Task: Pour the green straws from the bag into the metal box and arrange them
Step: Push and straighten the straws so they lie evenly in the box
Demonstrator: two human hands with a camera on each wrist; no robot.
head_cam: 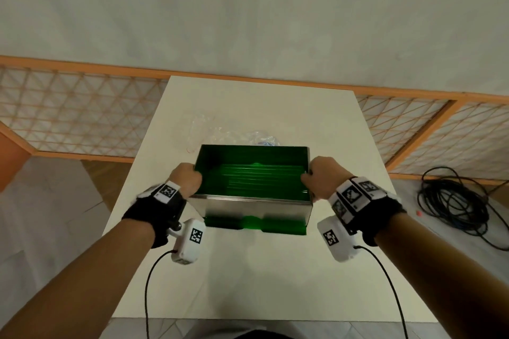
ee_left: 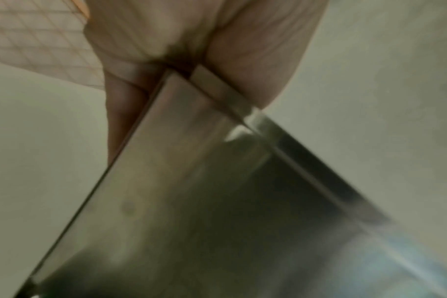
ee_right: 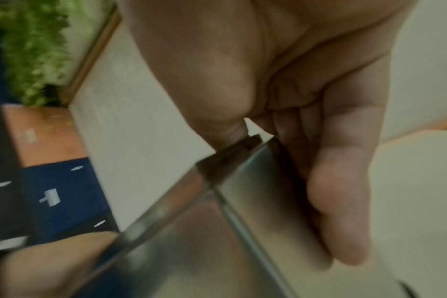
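Green straws [head_cam: 261,176] lie flat in the bottom of the metal box [head_cam: 248,208], side by side, running left to right; their colour reflects up the inner walls. Green glow also shows under the box's near lower edge. Whether the box rests on the table or is lifted slightly off it cannot be told.

Box sits mid-table, open top toward the head camera, long side facing the person.

Left hand [head_cam: 188,177] grips the box's left end wall at the rim, fingers curled over the top edge. Left wrist view: steel wall [ee_left: 191,181] wedged between thumb and fingers, clamped tight at the corner.

Right hand [head_cam: 321,177] grips the right end wall likewise, fingers curled at the rim. Right wrist view: thumb on one face of the steel sheet [ee_right: 242,201], fingers [ee_right: 345,201] pressed down the other face. Image blurred.

Clear plastic bag [head_cam: 220,132] lies crumpled on the table just behind the box, touching or nearly touching its far wall. Contents not discernible.

White table [head_cam: 275,270]. Both wrists carry black straps with white tagged camera modules and trailing cables. Wooden lattice screen [head_cam: 82,113] behind the table; coil of black cable [head_cam: 454,201] on the floor to the right.
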